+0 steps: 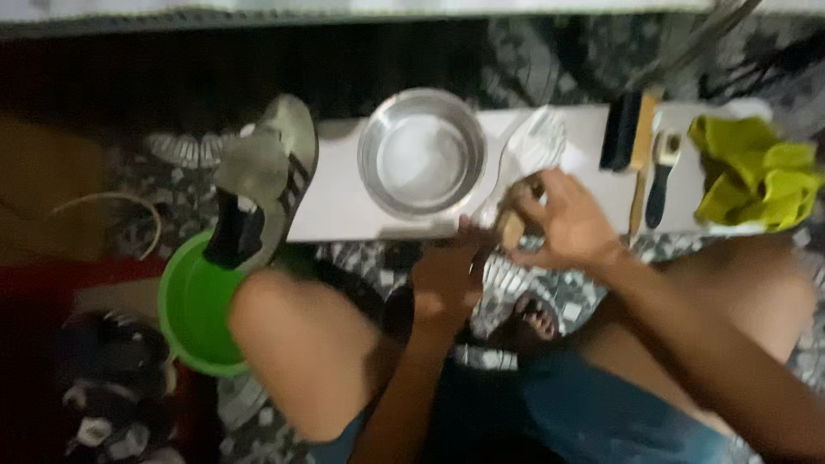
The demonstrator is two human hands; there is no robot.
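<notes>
My right hand (563,219) grips a small brush handle (510,228); left hand (447,275) closed beneath, contents unclear, beside steel bowl (421,153).

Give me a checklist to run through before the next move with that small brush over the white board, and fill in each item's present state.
1. Right hand grips the small brush: ok, fingers are closed around it.
2. Left hand is near the brush: ok; whether it touches it, cannot tell, blurred.
3. Metal bowl stands upright on the white board: ok; its contents, cannot tell.
4. Shoe is steady: not ok, it leans off the board's end over the green basin.
5. Yellow cloth is at hand: ok, lying at the board's far end.
</notes>
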